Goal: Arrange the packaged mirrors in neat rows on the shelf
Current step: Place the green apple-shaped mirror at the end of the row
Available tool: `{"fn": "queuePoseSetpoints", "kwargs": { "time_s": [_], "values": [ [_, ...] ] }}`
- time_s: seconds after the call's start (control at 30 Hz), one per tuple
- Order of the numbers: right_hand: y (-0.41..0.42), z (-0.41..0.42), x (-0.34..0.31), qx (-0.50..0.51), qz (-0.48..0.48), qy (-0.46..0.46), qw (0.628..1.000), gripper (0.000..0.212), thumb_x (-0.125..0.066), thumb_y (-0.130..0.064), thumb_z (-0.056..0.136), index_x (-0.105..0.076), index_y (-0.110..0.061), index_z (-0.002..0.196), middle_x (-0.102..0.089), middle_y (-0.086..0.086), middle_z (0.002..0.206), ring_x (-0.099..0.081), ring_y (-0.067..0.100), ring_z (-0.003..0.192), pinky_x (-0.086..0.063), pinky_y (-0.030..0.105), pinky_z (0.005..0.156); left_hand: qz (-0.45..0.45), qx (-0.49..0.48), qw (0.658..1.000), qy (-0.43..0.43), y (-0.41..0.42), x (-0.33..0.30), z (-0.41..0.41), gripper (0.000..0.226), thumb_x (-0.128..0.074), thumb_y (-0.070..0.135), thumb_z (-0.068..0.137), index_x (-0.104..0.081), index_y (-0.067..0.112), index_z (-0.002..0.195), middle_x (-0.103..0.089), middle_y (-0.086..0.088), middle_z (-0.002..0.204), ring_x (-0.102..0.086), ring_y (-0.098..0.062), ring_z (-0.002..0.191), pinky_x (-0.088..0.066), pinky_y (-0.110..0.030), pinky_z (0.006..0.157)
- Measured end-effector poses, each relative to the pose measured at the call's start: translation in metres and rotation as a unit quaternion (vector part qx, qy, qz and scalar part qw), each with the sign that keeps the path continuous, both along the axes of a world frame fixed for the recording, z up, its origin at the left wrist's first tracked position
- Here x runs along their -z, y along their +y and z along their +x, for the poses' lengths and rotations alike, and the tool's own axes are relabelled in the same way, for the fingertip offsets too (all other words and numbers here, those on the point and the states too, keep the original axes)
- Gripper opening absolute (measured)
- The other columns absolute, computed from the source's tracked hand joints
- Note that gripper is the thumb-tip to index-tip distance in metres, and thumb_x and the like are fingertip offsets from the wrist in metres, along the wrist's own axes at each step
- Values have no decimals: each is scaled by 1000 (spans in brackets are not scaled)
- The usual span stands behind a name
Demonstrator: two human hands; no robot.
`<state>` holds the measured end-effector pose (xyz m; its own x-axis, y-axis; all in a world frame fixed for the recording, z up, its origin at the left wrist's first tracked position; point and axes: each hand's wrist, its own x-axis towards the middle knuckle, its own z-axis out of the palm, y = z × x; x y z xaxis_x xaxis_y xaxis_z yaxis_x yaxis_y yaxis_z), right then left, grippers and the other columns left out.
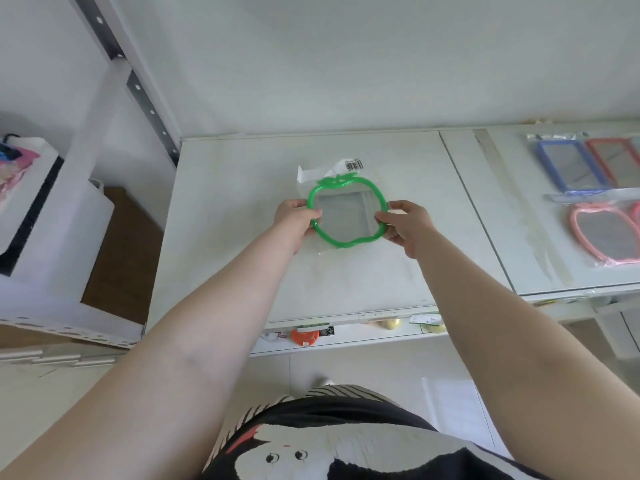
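The clear bag round the green mirror (347,212) is hard to make out — only its folded top flap with a barcode label (354,164) and a faint lower edge show against the pale shelf (242,237). At the picture's right edge the blue-framed mirror (568,166), a red-framed one (613,164) and the pink mirror (604,233) lie bagged on the neighbouring shelf panel, the red and pink ones partly cut off. Items on the lower shelf (346,336) peek out under the front edge, too hidden to identify.

The green mirror sits over the middle of the left panel, well clear of the back, left and front edges, with bare surface all round it. Whether it rests on the shelf or is lifted just off it cannot be told.

The left hand (294,220) pinches the frame's left side, thumb on top; the right hand (407,225) grips the right side — both curled round the glossy, apple-shaped plastic rim with its leafy top.
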<state>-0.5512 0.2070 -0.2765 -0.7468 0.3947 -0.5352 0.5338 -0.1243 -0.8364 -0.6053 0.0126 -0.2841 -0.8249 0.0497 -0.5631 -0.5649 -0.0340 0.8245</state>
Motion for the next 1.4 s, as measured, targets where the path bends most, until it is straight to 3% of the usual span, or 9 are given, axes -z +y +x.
{"fn": "queuePoseSetpoints", "kwargs": {
  "time_s": [0.17, 0.27, 0.4, 0.47, 0.57, 0.67, 0.93, 1.17, 1.4],
  "values": [
    [-20, 53, -8, 30, -4, -3, 1000, 30, -70, -2, 83, -58, -11, 109, -59, 7, 68, -47, 10, 38, -57, 22, 60, 27, -27, 999, -11, -19, 2, 16, 20, -57, 0, 91, -51, 14, 79, -59, -6, 75, -61, -15, 57, -55, -24, 52],
    [-36, 87, -11, 57, -3, -8, 998, 26, -70, -4, 84, -59, -10, 106, -59, 7, 67, -50, 6, 33, -56, 20, 55, 15, -7, 1000, -21, -26, 2, 34, 24, -59, -2, 89, -53, 13, 71, -59, -6, 70, -59, -7, 35, -53, -20, 43],
    [-46, 123, -12, 126, -14, 4, 992, 27, -73, -6, 82, -62, -5, 108, -65, 7, 71, -62, 9, 49, -57, 19, 52, 3, 25, 999, -37, -23, 2, 57, 25, -61, -5, 87, -53, 10, 68, -57, -7, 70, -57, -15, 54, -51, -19, 37],
    [-45, 137, -15, 154, -25, 12, 988, 27, -72, -9, 83, -65, -2, 108, -66, 7, 73, -62, 15, 62, -58, 20, 57, -3, 30, 998, -49, -17, 1, 66, 25, -63, -7, 85, -53, 8, 68, -57, -9, 70, -56, -17, 58, -54, -22, 41],
    [-34, 158, -21, 182, -48, 20, 982, 24, -68, -12, 87, -66, -5, 109, -65, 8, 82, -65, 17, 71, -59, 25, 69, -6, 42, 997, -59, -1, -5, 79, 24, -64, -8, 83, -52, 6, 68, -58, -9, 71, -57, -17, 57, -58, -30, 64],
    [-17, 177, -27, 178, -45, 19, 983, 26, -64, -7, 88, -65, -9, 114, -65, 7, 87, -64, 17, 68, -57, 23, 63, -1, 64, 997, -52, 19, -14, 91, 22, -64, -8, 83, -52, 6, 70, -59, -10, 73, -57, -17, 57, -56, -27, 45],
    [67, 231, -32, 185, -12, 23, 982, 39, -66, -3, 86, -60, -11, 123, -64, 7, 85, -65, 15, 67, -56, 20, 55, 13, 123, 991, -51, 105, -24, 130, 14, -61, -3, 87, -58, 9, 81, -59, -6, 72, -57, -14, 59, -50, -20, 35],
    [166, 280, -20, 171, 3, 8, 985, 34, -68, -6, 86, -61, -4, 119, -64, 5, 81, -64, 12, 67, -56, 18, 56, 2, 104, 994, -33, 201, -3, 185, 25, -63, -5, 85, -57, 13, 68, -58, -5, 70, -56, -14, 58, -54, -21, 50],
    [233, 304, -10, 152, -20, 5, 988, 24, -69, -8, 85, -62, -4, 108, -64, 7, 83, -64, 14, 68, -57, 22, 62, -9, 73, 996, -41, 259, 5, 214, 21, -66, -3, 84, -61, 12, 71, -61, -5, 73, -58, -13, 60, -54, -19, 46]
  ]
}}
